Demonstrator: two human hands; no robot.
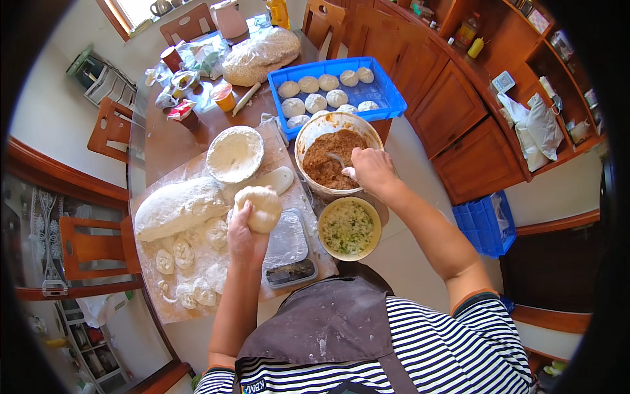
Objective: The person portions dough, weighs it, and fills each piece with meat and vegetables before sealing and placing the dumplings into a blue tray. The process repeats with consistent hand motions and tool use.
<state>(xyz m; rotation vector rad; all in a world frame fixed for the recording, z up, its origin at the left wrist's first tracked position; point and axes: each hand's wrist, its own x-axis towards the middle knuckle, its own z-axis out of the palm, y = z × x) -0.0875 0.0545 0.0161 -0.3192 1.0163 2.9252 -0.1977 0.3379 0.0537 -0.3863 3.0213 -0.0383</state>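
My left hand (247,236) holds up a flattened round of dough (259,209) above a digital kitchen scale (287,239). My right hand (371,170) grips a spoon (336,158) whose bowl end is in reddish-brown filling (327,143), inside a large white tub (305,129). Just below the tub is a bowl of chopped white and green filling (348,227). A long floured dough log (179,207) lies on the floured board (147,285) at left, with several small dough pieces (183,253) below it. Near the log's upper right sits a bowl of flour (235,154).
Behind the tub, a blue plastic crate (389,101) holds several filled buns (315,103). A rolling pin (246,99), an orange-yellow tub (224,96) and a large plastic-wrapped bag (261,55) stand or lie farther back. Wooden chairs (101,248) surround the table.
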